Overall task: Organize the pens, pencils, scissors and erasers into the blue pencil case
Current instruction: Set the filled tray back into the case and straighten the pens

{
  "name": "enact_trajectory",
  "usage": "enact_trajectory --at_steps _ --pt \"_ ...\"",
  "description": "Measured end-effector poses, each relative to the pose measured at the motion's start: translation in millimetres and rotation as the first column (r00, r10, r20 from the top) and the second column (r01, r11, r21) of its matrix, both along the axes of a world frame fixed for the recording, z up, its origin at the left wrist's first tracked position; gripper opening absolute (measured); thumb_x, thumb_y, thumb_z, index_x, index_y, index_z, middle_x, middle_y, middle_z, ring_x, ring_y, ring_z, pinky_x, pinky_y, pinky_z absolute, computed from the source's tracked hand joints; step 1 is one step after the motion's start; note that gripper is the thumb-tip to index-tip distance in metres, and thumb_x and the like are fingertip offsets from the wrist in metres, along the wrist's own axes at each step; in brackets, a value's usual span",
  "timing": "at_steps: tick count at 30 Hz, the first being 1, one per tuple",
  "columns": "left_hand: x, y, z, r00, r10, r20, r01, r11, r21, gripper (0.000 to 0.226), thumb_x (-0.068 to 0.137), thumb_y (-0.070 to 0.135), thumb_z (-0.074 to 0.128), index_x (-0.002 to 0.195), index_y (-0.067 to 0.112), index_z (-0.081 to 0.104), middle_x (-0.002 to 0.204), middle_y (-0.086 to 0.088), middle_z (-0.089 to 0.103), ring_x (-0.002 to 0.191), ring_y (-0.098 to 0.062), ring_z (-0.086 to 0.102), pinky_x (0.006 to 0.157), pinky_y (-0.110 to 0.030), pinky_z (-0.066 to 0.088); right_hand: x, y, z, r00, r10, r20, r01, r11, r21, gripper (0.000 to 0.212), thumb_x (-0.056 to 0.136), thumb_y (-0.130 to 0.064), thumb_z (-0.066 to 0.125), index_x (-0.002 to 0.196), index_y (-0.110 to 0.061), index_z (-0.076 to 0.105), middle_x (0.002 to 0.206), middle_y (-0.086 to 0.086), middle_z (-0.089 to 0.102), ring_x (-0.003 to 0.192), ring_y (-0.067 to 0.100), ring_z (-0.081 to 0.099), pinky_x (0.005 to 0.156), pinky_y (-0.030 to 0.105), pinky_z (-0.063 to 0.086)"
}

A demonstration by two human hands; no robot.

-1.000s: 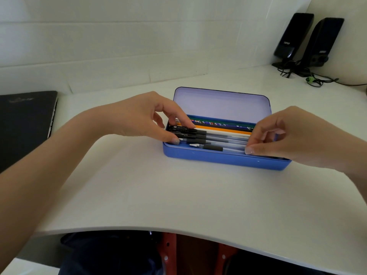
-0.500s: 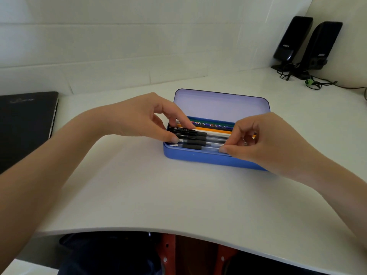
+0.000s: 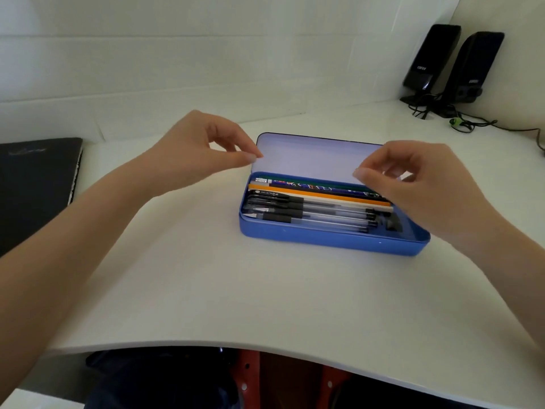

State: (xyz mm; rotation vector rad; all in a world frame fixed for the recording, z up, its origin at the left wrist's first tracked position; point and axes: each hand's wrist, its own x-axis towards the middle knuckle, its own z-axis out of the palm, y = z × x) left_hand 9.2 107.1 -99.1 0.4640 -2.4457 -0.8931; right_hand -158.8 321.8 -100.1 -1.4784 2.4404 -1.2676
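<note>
The blue pencil case (image 3: 333, 241) lies on the white desk with its lid (image 3: 309, 157) tilted up at the back. Inside, several black-capped clear pens (image 3: 295, 208) lie in front of an orange pencil (image 3: 309, 193) and patterned pencils (image 3: 309, 184). A small dark item (image 3: 393, 224) sits at the case's right end. My left hand (image 3: 206, 152) hovers by the lid's left edge, thumb tip right at it, holding nothing. Above the case's right end, my right hand (image 3: 418, 187) has loosely curled fingers in front of the lid. I cannot tell whether either hand touches the lid.
A black notebook (image 3: 35, 184) lies at the desk's left edge. Two black speakers (image 3: 430, 57) (image 3: 474, 66) with tangled cables (image 3: 460, 122) stand at the back right corner. The desk's curved front edge (image 3: 265, 346) runs below the case.
Both hands have let go of the pens and risen out of the case to the level of the lid. The pens now lie uncovered.
</note>
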Motion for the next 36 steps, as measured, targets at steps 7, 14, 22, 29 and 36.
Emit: enact_trajectory --at_steps 7,14,22,29,36 --pt "-3 0 -10 0.987 -0.022 0.158 0.006 0.995 0.098 0.010 0.071 0.030 0.076 0.081 0.029 0.073 0.085 0.016 0.071 0.071 -0.005 0.056 0.068 -0.014 0.042 -17 6 -3 0.988 -0.075 -0.134 0.095 0.984 0.151 0.006 0.077 -0.023 0.072 0.073 -0.024 0.069 0.073 -0.011 0.067 0.061 0.009 0.055 0.053 0.010 0.038" --pt "-8 0 -13 0.989 0.006 0.151 -0.046 0.964 0.261 0.009 0.078 0.021 0.071 0.085 0.025 0.067 0.090 0.003 0.070 0.077 -0.011 0.063 0.056 -0.018 0.049 -49 17 3 0.963 -0.257 -0.083 0.270 0.911 0.312 0.024 0.079 -0.041 0.068 0.077 -0.018 0.063 0.083 0.003 0.064 0.068 0.014 0.053 0.056 0.025 0.037" --pt "-11 3 -16 0.975 0.093 0.203 -0.166 0.910 0.380 0.011 0.081 0.023 0.067 0.081 0.016 0.058 0.071 0.002 0.065 0.052 -0.005 0.057 0.046 -0.017 0.046 -49 18 3 0.946 -0.268 0.182 0.155 0.868 0.473 0.028 0.083 -0.036 0.066 0.089 -0.010 0.060 0.079 0.004 0.069 0.063 0.015 0.057 0.058 0.026 0.039" --pt "-14 7 -19 0.974 0.112 0.195 -0.187 0.884 0.428 0.012 0.083 0.023 0.066 0.090 0.015 0.063 0.077 0.000 0.069 0.048 -0.002 0.059 0.045 -0.018 0.051 -43 13 -3 0.933 -0.274 0.235 0.141 0.876 0.461 0.026 0.088 -0.036 0.060 0.094 -0.012 0.052 0.076 0.003 0.062 0.058 0.013 0.050 0.056 0.027 0.036" --pt "-14 9 -19 0.979 0.122 0.165 -0.186 0.865 0.465 0.021 0.080 0.020 0.069 0.096 0.013 0.057 0.082 -0.003 0.070 0.050 -0.004 0.059 0.047 -0.017 0.051 -44 11 -5 0.926 -0.267 0.268 0.126 0.886 0.447 0.030 0.088 -0.037 0.059 0.100 -0.011 0.053 0.083 0.002 0.064 0.064 0.013 0.054 0.060 0.025 0.041"
